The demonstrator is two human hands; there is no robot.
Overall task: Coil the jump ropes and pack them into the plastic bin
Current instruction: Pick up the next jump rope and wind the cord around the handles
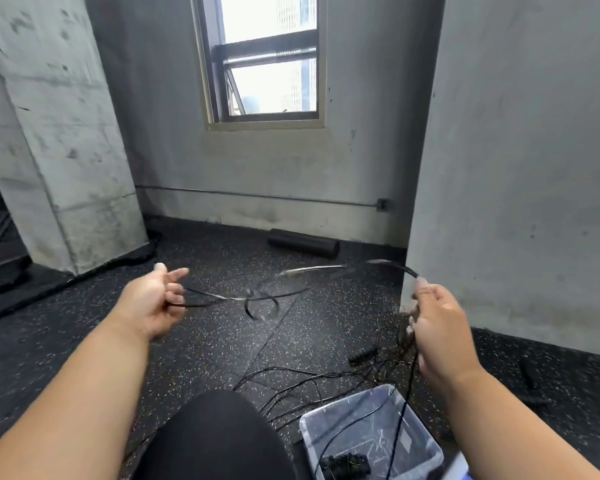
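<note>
A thin black jump rope [274,296] stretches in the air between my two hands, blurred by motion, with a small loop hanging near its middle. My left hand [156,303] holds one part of the rope with curled fingers, palm turned up. My right hand [437,327] grips the other part, and the cord drops from it toward the clear plastic bin [426,431] at the lower right. A black coiled bundle [343,464] lies in the bin's near corner. More black rope [291,382] lies tangled on the floor beside the bin, with a ribbed black handle [362,355].
I sit on a speckled black rubber floor [222,341], my knee in black cloth [215,438] at the bottom centre. A black foam roller [303,243] lies by the far wall under a window. Concrete pillars stand at left [56,150] and right [516,168].
</note>
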